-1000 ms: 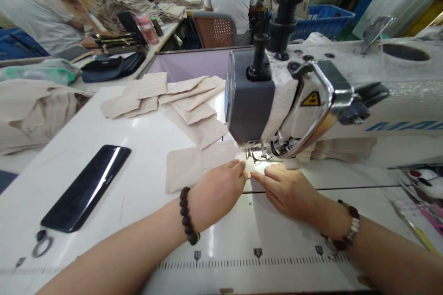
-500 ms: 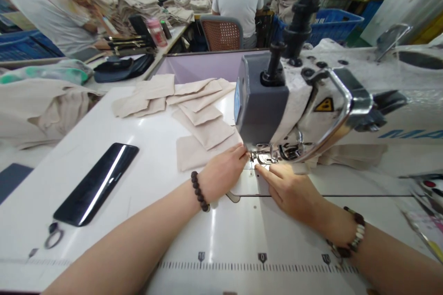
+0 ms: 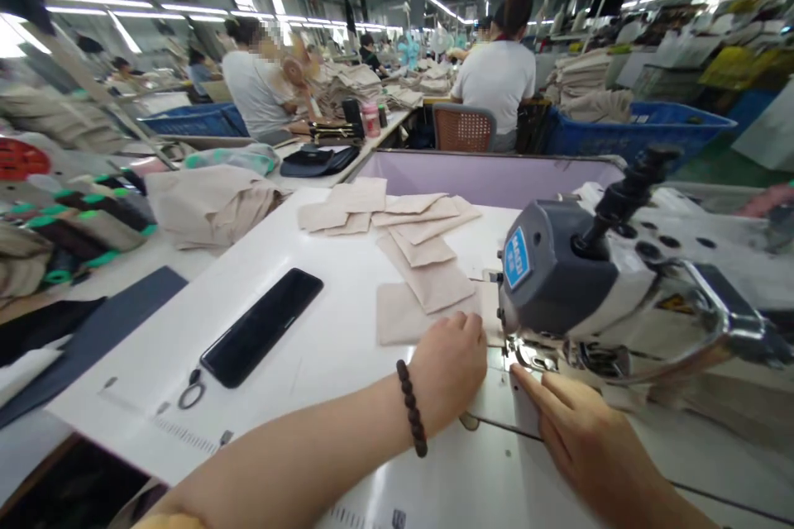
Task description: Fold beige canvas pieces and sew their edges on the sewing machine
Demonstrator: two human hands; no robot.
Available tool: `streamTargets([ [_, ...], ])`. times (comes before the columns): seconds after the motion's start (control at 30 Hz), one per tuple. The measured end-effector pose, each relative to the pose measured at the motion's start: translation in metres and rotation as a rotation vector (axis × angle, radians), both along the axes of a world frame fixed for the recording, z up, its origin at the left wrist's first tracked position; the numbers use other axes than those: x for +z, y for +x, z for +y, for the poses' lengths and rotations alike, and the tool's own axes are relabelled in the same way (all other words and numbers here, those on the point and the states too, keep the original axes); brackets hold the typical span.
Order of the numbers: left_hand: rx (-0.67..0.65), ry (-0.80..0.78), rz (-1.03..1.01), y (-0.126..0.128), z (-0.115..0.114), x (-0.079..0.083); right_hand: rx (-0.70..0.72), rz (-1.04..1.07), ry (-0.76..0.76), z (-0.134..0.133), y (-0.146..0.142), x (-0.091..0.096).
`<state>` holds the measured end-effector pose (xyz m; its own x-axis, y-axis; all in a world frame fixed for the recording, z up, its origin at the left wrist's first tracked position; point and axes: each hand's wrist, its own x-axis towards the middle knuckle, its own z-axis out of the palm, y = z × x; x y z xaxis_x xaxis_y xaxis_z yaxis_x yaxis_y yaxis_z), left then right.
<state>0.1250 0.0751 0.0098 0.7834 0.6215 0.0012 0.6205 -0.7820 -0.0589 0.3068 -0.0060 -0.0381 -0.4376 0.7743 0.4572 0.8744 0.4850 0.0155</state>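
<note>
My left hand (image 3: 452, 368), with a dark beaded bracelet, is closed, its fingers curled at the right end of a flat beige fabric piece (image 3: 400, 321); the fingertips are partly hidden. Just right of it stands the sewing machine head (image 3: 552, 264). My right hand (image 3: 586, 430) lies low at the presser foot (image 3: 527, 354), fingers stretched out, the index fingertip almost touching the foot. No cloth shows in this hand. More folded beige pieces (image 3: 428, 244) overlap behind my left hand, up to the back of the white table (image 3: 322, 364).
A black phone (image 3: 264, 326) with a ring strap lies left on the table. Beyond the left edge are a heap of beige cloth (image 3: 211, 207) and thread cones (image 3: 102, 219). A lilac panel (image 3: 484, 175) borders the back. Two co-workers in white sit farther off, near a blue crate (image 3: 638, 131).
The view has tilted up and swung left, so the machine sits farther right in the picture. My left hand has drawn back a little from the needle; my right index finger stays by the foot.
</note>
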Motion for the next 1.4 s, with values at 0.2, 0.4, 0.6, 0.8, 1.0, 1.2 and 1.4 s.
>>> streamTargets([
  [0.2,0.04,-0.202,0.188,-0.013,-0.021,0.023,0.047,0.025,-0.013,0.001,0.004,-0.001],
  [0.4,-0.142,-0.207,0.153,-0.041,-0.053,0.026,0.078,0.101,-0.105,-0.003,0.002,0.012],
  [0.6,-0.136,-0.183,0.037,-0.059,-0.059,0.021,0.069,0.136,-0.155,-0.004,0.0,0.018],
  [0.8,-0.139,-0.286,-0.205,-0.078,-0.059,0.016,0.05,0.553,-0.513,-0.012,-0.004,0.038],
  [1.0,-0.239,-0.426,-0.459,-0.1,-0.061,0.004,-0.016,1.402,-1.344,-0.011,-0.013,0.062],
  [1.2,-0.276,-0.415,-0.576,-0.103,-0.06,-0.006,-0.102,1.669,-1.615,0.008,-0.028,0.062],
  [1.4,-0.286,-0.395,-0.59,-0.105,-0.058,-0.009,-0.217,1.632,-1.724,0.023,-0.035,0.055],
])
